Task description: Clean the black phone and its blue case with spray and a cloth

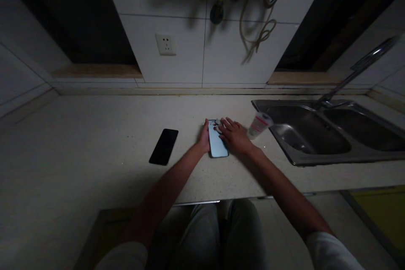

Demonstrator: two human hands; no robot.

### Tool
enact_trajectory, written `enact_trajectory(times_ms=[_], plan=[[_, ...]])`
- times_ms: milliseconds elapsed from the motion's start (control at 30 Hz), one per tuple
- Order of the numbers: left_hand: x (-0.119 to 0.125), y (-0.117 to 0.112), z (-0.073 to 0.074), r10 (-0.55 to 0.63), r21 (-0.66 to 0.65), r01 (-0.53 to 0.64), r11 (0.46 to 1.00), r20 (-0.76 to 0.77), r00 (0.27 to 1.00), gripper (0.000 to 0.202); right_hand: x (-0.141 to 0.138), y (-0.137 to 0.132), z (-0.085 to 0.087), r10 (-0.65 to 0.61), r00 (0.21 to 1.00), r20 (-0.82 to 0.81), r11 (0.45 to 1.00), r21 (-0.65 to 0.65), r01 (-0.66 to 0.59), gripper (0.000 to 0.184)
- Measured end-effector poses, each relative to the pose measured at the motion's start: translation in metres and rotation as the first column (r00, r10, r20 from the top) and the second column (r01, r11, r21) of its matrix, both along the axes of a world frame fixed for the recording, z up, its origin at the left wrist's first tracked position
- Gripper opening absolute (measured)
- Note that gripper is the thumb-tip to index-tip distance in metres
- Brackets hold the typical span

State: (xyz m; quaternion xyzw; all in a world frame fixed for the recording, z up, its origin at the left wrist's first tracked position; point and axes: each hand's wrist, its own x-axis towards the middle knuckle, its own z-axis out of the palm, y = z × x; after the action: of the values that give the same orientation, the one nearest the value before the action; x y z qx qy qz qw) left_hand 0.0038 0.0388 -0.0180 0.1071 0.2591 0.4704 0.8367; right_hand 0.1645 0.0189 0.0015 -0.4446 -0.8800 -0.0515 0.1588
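Trousered legs at desk edge; blue phone, back up, between two hands.
Left hand: half-curled, holding phone's left edge. Right hand: fingers slightly spread over small white wad at phone's upper end; whether gripped, cannot tell. Beside right hand: translucent cup.

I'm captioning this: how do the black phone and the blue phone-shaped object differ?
Colour: the black phone is dark, the blue object pale. Contact: the phone lies untouched; the object has the left hand at its edge. Slant: the phone's far end leans right, the object's left. Both are flat oblongs.
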Motion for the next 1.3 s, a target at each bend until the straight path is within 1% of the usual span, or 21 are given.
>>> enact_trajectory(times_ms=[100, 200, 300, 367, 467, 533, 600, 633, 667, 700, 733, 767, 800, 833, 867, 900, 967, 1033, 1100, 1200, 1300], plan=[[0.001, 0.0, 0.001, 0.039, -0.009, -0.039, 0.999, -0.009, 0.999, 0.051, -0.014, 0.015, 0.003, 0.005, 1.0, -0.02, 1.0, 0.015, -0.005, 0.032], [0.002, 0.0, 0.002, 0.044, -0.017, -0.044, 0.999, 0.01, 0.999, 0.052, -0.027, 0.023, 0.006, 0.0, 0.997, -0.076, 1.0, 0.031, 0.003, 0.026], [0.002, 0.0, -0.001, 0.039, -0.042, -0.039, 0.998, 0.01, 0.999, 0.051, -0.037, 0.023, 0.008, -0.025, 0.982, -0.187, 0.998, 0.054, 0.035, 0.024], [0.002, 0.0, -0.003, 0.02, -0.052, -0.02, 0.998, 0.0, 1.0, 0.05, -0.043, 0.018, 0.007, -0.026, 0.973, -0.229, 0.997, 0.058, 0.041, 0.024], [0.001, 0.001, -0.005, 0.017, -0.074, -0.019, 0.997, -0.029, 0.999, 0.051, -0.048, 0.009, 0.005, 0.027, 0.973, -0.229, 0.999, 0.035, -0.019, 0.025], [-0.001, 0.002, -0.005, 0.02, -0.08, -0.022, 0.997, -0.025, 0.999, 0.056, -0.046, 0.004, 0.002, 0.091, 0.968, -0.234, 0.996, 0.004, -0.093, 0.025], [-0.002, 0.002, -0.003, 0.001, -0.064, -0.001, 0.998, 0.014, 1.0, 0.061, -0.039, 0.001, 0.002, 0.183, 0.947, -0.265, 0.98, -0.03, -0.198, 0.026], [-0.003, 0.002, -0.002, -0.015, -0.054, 0.017, 0.998, 0.041, 0.999, 0.064, -0.035, -0.001, 0.002, 0.247, 0.923, -0.293, 0.959, -0.061, -0.276, 0.026], [-0.004, 0.002, -0.001, -0.028, -0.048, 0.031, 0.998, 0.064, 0.998, 0.067, -0.03, -0.003, 0.004, 0.318, 0.889, -0.329, 0.924, -0.103, -0.369, 0.027], [-0.005, 0.002, 0.0, -0.034, -0.044, 0.037, 0.998, 0.08, 0.996, 0.07, -0.025, -0.005, 0.005, 0.389, 0.841, -0.376, 0.868, -0.155, -0.471, 0.028], [-0.006, 0.002, 0.0, -0.032, -0.041, 0.036, 0.999, 0.087, 0.996, 0.072, -0.02, -0.007, 0.008, 0.439, 0.789, -0.43, 0.8, -0.212, -0.561, 0.028], [-0.007, 0.002, 0.001, -0.026, -0.038, 0.029, 0.999, 0.086, 0.996, 0.073, -0.017, -0.009, 0.01, 0.467, 0.748, -0.472, 0.743, -0.248, -0.621, 0.028], [-0.008, 0.002, 0.002, -0.017, -0.034, 0.02, 0.999, 0.079, 0.997, 0.073, -0.013, -0.01, 0.011, 0.48, 0.721, -0.501, 0.705, -0.269, -0.656, 0.028], [-0.009, 0.001, 0.002, -0.012, -0.03, 0.014, 0.999, 0.07, 0.997, 0.073, -0.011, -0.011, 0.012, 0.481, 0.715, -0.507, 0.698, -0.272, -0.663, 0.028], [-0.009, 0.001, 0.003, -0.013, -0.028, 0.015, 1.0, 0.064, 0.998, 0.073, -0.008, -0.011, 0.013, 0.477, 0.729, -0.492, 0.717, -0.261, -0.646, 0.028], [-0.009, 0.001, 0.004, -0.02, -0.027, 0.022, 0.999, 0.062, 0.998, 0.074, -0.006, -0.011, 0.013, 0.465, 0.757, -0.46, 0.754, -0.242, -0.611, 0.028], [-0.008, 0.001, 0.006, -0.038, -0.031, 0.04, 0.999, 0.067, 0.997, 0.075, -0.003, -0.007, 0.012, 0.414, 0.833, -0.367, 0.846, -0.183, -0.501, 0.027], [-0.007, 0.001, 0.008, -0.052, -0.028, 0.054, 0.998, 0.065, 0.997, 0.073, 0.0, -0.004, 0.009, 0.324, 0.904, -0.281, 0.924, -0.111, -0.365, 0.026], [-0.005, 0.0, 0.009, -0.061, -0.022, 0.062, 0.998, 0.047, 0.997, 0.068, 0.0, -0.002, 0.004, 0.204, 0.947, -0.247, 0.974, -0.049, -0.223, 0.026], [-0.003, -0.001, 0.01, -0.065, -0.007, 0.066, 0.998, 0.016, 0.998, 0.061, -0.006, -0.001, -0.004, 0.02, 0.948, -0.317, 1.0, 0.014, -0.017, 0.029], [0.0, -0.004, 0.008, -0.085, 0.009, 0.085, 0.996, -0.004, 0.996, 0.054, -0.017, 0.003, -0.009, -0.069, 0.908, -0.413, 0.99, 0.087, 0.115, 0.03]])
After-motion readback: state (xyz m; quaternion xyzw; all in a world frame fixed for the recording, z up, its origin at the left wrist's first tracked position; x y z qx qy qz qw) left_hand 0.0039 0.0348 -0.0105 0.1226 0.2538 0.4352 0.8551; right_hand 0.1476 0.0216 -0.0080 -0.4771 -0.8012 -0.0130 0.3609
